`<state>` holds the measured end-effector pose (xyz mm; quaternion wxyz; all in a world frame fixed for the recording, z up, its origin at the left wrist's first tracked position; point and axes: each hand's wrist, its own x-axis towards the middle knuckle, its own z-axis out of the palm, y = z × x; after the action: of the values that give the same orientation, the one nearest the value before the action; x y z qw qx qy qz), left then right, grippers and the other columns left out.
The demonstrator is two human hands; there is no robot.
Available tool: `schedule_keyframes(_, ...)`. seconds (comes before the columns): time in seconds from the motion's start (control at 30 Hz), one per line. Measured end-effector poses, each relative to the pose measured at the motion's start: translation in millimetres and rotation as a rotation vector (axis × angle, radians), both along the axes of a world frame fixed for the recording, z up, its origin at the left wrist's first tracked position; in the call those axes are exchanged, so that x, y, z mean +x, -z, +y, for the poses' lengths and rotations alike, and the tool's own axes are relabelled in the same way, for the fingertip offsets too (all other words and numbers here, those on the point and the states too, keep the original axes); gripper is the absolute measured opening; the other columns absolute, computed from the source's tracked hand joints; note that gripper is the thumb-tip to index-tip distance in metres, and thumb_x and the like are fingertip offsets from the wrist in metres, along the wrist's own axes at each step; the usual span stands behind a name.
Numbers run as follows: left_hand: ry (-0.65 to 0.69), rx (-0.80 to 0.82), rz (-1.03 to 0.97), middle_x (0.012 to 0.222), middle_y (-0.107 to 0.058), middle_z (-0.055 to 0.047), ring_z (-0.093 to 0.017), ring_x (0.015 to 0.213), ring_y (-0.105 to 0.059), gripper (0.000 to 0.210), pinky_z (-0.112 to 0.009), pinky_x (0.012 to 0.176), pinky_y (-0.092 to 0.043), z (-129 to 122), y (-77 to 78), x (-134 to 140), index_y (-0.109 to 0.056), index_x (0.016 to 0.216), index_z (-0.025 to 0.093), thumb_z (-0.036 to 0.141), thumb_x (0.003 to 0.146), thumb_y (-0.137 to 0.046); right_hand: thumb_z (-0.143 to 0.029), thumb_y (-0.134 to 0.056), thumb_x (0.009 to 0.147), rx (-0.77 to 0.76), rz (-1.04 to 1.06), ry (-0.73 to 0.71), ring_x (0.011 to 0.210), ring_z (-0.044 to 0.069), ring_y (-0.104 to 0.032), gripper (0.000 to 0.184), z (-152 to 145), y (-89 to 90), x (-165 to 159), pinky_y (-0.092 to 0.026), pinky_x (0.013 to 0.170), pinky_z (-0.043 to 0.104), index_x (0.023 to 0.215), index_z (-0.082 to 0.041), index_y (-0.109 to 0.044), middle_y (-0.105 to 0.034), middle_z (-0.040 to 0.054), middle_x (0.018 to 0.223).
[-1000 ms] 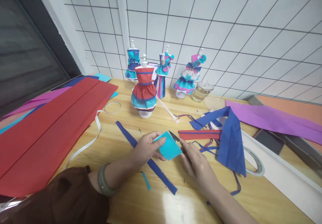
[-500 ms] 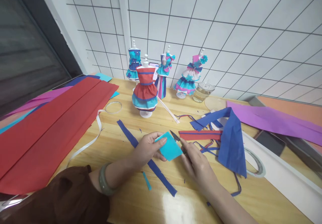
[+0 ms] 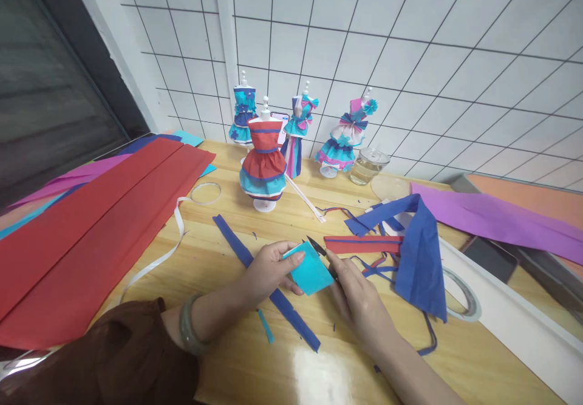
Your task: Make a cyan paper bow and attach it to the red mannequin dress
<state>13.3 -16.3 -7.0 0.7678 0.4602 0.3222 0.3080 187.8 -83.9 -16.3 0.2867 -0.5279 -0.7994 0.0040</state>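
My left hand point(image 3: 279, 266) pinches a turquoise square of folded paper point(image 3: 311, 272) between thumb and fingers, above the wooden table. A pair of scissors point(image 3: 317, 246) with dark blades is in my right hand point(image 3: 357, 292), its blades lying along the paper's upper right edge. My fingers hide most of the scissor handles. Below my left hand a long dark blue strip point(image 3: 294, 320) lies slantwise on the table. Beside that strip rests a small turquoise scrap point(image 3: 265, 326).
Small dress forms, one in a red dress point(image 3: 264, 156), stand at the back near a glass cup point(image 3: 368, 166). Red sheets point(image 3: 104, 235) cover the left side. To the right lie blue material point(image 3: 416, 259), a tape roll point(image 3: 462, 296) and a purple sheet point(image 3: 492, 217).
The turquoise paper has shifted slightly right and down in my left hand. The scissor blades have opened a little at the paper's edge.
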Motion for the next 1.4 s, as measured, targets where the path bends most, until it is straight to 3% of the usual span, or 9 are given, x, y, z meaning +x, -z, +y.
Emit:
schedule_keyframes(0.3, -0.007, -0.005, -0.001, 0.071, -0.061, -0.003, -0.009, 0.054, -0.057, 0.033, -0.019, 0.046, -0.052, 0.1, -0.7, 0.1, -0.059, 0.097, 0.014, 0.038, 0.075, -0.057, -0.011, -0.036, 0.086, 0.002, -0.006, 0.004, 0.085, 0.024, -0.056, 0.051, 0.2, 0.2, 0.1, -0.051, 0.063, 0.034, 0.134, -0.020, -0.019, -0.053, 0.0125, 0.096)
schedule_keyframes(0.87, -0.016, -0.021, 0.015, 0.070, -0.061, -0.003, -0.009, 0.054, -0.057, 0.035, -0.020, 0.045, -0.052, 0.2, 0.1, 0.3, -0.059, 0.096, 0.013, 0.039, 0.073, -0.058, -0.007, -0.035, 0.085, -0.015, -0.021, -0.004, 0.091, 0.024, -0.057, 0.055, -0.6, -0.5, 1.2, -0.051, 0.069, 0.036, 0.135, -0.020, -0.018, -0.055, 0.0140, 0.102)
schedule_keyframes(1.1, -0.008, -0.032, 0.033, 0.071, -0.062, -0.003, -0.010, 0.054, -0.058, 0.038, -0.021, 0.046, -0.053, 0.5, -1.3, -0.3, -0.059, 0.099, 0.013, 0.039, 0.072, -0.059, -0.012, -0.035, 0.087, -0.003, 0.017, 0.026, 0.088, 0.023, -0.057, 0.044, 1.4, 0.9, 2.2, -0.050, 0.070, 0.036, 0.130, -0.018, -0.029, -0.058, 0.0136, 0.100)
schedule_keyframes(1.27, -0.011, 0.001, 0.053, 0.070, -0.062, -0.003, -0.010, 0.054, -0.058, 0.035, -0.021, 0.046, -0.052, 0.6, -1.5, -1.1, -0.058, 0.094, 0.012, 0.039, 0.072, -0.059, -0.024, -0.039, 0.088, -0.089, 0.078, 0.210, 0.081, 0.023, -0.059, 0.036, 8.6, -2.3, 8.3, -0.050, 0.068, 0.035, 0.120, -0.010, -0.043, -0.061, 0.0138, 0.090)
schedule_keyframes(1.4, -0.004, 0.038, 0.087, 0.068, -0.061, -0.002, -0.010, 0.054, -0.059, 0.031, -0.020, 0.046, -0.052, 0.6, -1.1, -1.3, -0.057, 0.086, 0.012, 0.039, 0.072, -0.059, -0.025, -0.040, 0.086, -0.188, -0.055, 0.365, 0.086, 0.026, -0.059, 0.037, 14.8, 3.7, 19.5, -0.049, 0.068, 0.038, 0.118, -0.009, -0.047, -0.062, 0.0160, 0.096)
